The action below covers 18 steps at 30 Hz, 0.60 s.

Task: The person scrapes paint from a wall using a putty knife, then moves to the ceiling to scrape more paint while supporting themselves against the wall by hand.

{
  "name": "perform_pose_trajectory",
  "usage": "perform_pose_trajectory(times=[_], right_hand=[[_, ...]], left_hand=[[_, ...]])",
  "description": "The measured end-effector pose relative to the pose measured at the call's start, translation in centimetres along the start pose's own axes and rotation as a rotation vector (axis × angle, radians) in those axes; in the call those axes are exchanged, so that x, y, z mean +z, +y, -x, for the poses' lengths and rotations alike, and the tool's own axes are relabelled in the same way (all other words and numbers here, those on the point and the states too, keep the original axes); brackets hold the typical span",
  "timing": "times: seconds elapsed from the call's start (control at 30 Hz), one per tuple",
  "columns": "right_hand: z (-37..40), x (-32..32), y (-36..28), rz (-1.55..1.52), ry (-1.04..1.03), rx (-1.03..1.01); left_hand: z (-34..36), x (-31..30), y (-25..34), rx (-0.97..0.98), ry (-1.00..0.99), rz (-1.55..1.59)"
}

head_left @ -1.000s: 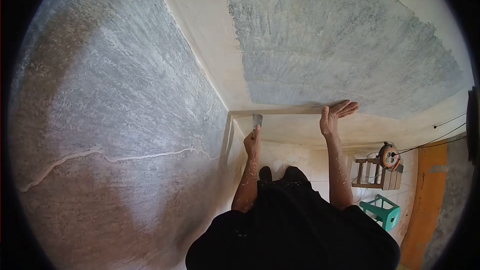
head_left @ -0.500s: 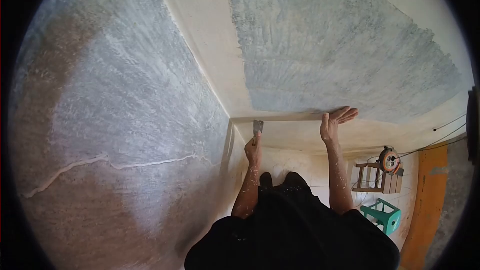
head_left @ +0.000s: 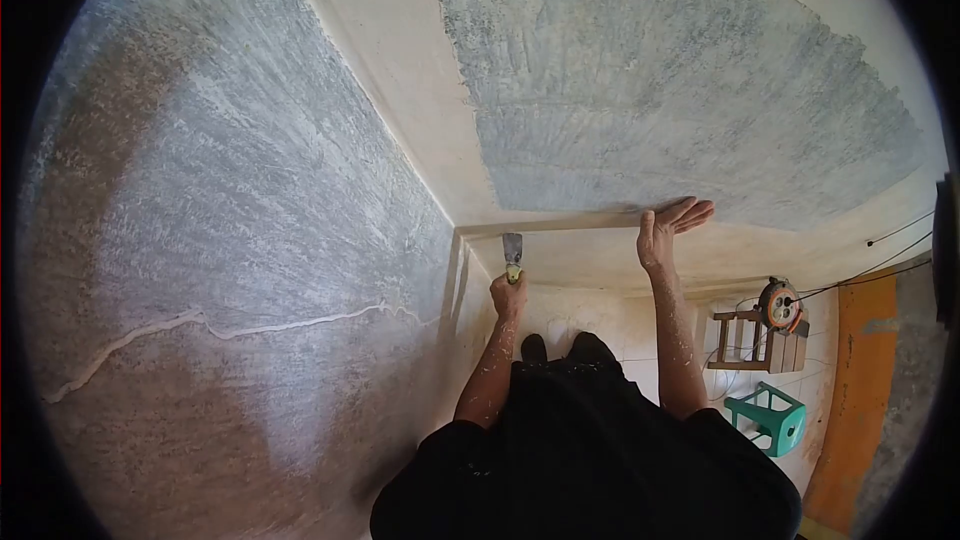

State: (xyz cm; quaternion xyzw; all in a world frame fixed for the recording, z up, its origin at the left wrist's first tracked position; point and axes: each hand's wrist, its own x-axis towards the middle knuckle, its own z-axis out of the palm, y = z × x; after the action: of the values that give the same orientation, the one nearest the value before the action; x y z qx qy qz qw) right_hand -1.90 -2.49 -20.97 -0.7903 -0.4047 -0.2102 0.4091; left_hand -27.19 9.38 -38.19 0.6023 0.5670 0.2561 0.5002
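Observation:
My left hand (head_left: 508, 296) is closed around the handle of a putty knife (head_left: 513, 249), its flat metal blade pointing up toward the wall ledge. The blade is near the ledge; whether it touches cannot be made out. My right hand (head_left: 662, 237) is open, palm and fingers extended, resting at the ledge edge (head_left: 575, 222) below the front wall. Pale specks cover both forearms. On the front wall, a rough blue-grey patch (head_left: 640, 80) is bordered by cream surface.
A grey side wall (head_left: 260, 190) with a pale crack line (head_left: 290, 325) rises on the left. To the right, an orange cable reel (head_left: 779, 305) stands on a wooden stool (head_left: 785, 350), beside a green plastic stool (head_left: 770, 420). Cables (head_left: 850, 285) run from the reel.
My left hand has drawn back slightly from the ledge, turning so the putty knife's yellowish handle shows. My right hand remains at the ledge. The view has shifted slightly.

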Motion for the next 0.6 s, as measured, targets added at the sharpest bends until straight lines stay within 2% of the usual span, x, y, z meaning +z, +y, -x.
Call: perform_pose_trajectory(times=[0.07, 0.27, 0.37, 0.47, 0.6], right_hand=[[0.0, 0.1, -0.1, -0.002, -0.002, 0.006], [-0.4, 0.3, -0.3, -0.014, 0.023, 0.000], [0.6, 0.0, 0.2, -0.015, 0.003, -0.009], [-0.6, 0.3, -0.4, -0.038, 0.017, -0.027], [0.6, 0.1, 0.1, -0.022, -0.005, 0.007]], left_hand=[[-0.5, 0.5, -0.5, 0.120, 0.101, -0.093], [0.7, 0.8, 0.8, 0.119, 0.271, -0.179], [1.2, 0.4, 0.6, 0.049, 0.289, -0.191], [0.5, 1.1, -1.3, 0.110, 0.333, -0.312], [1.5, -0.8, 0.1, 0.132, 0.288, -0.178]])
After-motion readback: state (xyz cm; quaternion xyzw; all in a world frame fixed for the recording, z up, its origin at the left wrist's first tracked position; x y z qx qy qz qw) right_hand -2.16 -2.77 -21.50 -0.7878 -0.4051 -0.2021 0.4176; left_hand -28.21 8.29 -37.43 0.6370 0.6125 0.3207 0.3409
